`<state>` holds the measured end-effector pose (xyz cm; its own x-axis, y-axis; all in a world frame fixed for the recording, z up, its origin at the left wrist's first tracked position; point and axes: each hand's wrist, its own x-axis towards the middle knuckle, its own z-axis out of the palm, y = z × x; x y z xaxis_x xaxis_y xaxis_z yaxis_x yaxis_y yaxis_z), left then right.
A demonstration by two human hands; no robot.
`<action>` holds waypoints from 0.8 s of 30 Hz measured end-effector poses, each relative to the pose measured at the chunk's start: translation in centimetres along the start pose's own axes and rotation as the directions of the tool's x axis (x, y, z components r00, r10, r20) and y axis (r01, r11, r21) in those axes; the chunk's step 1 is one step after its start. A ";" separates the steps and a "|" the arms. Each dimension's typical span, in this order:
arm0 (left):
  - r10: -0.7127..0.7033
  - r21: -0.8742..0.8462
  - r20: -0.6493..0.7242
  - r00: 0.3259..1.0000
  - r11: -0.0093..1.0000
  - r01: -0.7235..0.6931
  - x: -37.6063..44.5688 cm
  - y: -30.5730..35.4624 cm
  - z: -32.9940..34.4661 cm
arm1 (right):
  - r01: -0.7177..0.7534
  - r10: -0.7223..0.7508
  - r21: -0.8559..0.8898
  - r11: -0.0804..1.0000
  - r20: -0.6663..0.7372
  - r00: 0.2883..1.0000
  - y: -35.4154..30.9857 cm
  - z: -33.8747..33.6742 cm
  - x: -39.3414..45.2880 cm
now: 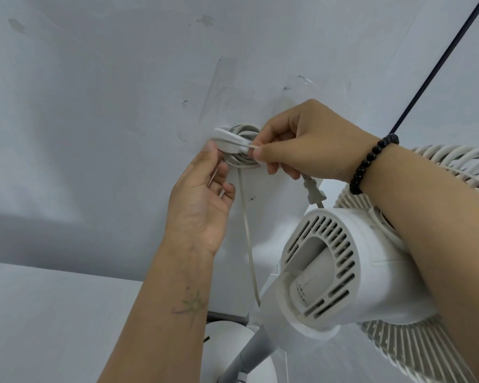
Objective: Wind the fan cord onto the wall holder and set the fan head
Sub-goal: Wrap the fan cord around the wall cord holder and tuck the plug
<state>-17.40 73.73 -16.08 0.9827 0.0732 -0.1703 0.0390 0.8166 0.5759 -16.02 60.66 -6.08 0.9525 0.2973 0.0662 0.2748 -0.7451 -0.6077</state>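
The cord [239, 145] lies coiled around the wall holder [227, 135] at the centre of the frame, against the wall [94, 92]; the right hand [302, 142] sits just right of the coil, thumb and forefinger pinching a short length of cord at the coil's right edge; the left hand [202, 197] sits below and left of the coil, thumb tip touching the holder's lower left side, remaining fingers loosely curled, with a strand of cord passing through them; whether they grip that strand cannot be told. The plug [314, 193] hangs below the right hand, above the fan head [351, 266]; one cord strand runs down from the coil to the fan neck [249, 352]. The holder's mounting is hidden behind the coil; the fan guard [440, 352] is cut off at the right edge of the frame; the right forearm covers part of the fan head; the label on the motor housing is unreadable.
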 end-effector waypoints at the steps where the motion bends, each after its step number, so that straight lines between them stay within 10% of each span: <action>1: 0.000 -0.006 0.011 1.000 1.000 0.000 -0.1 0.0 0.0 | 0.019 -0.018 0.016 1.000 -0.047 0.999 0.0 -0.1 0.0; 24: 0.077 0.123 0.112 0.991 0.988 -0.091 -0.1 0.5 -0.5 | 0.044 -0.036 0.016 0.999 -0.344 0.938 -0.2 -0.3 0.7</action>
<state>-17.57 74.40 -16.18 0.9968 0.0718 -0.0350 -0.0286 0.7301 0.6827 -15.36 60.85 -5.68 0.9289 0.1002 0.3566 0.3147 -0.7212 -0.6171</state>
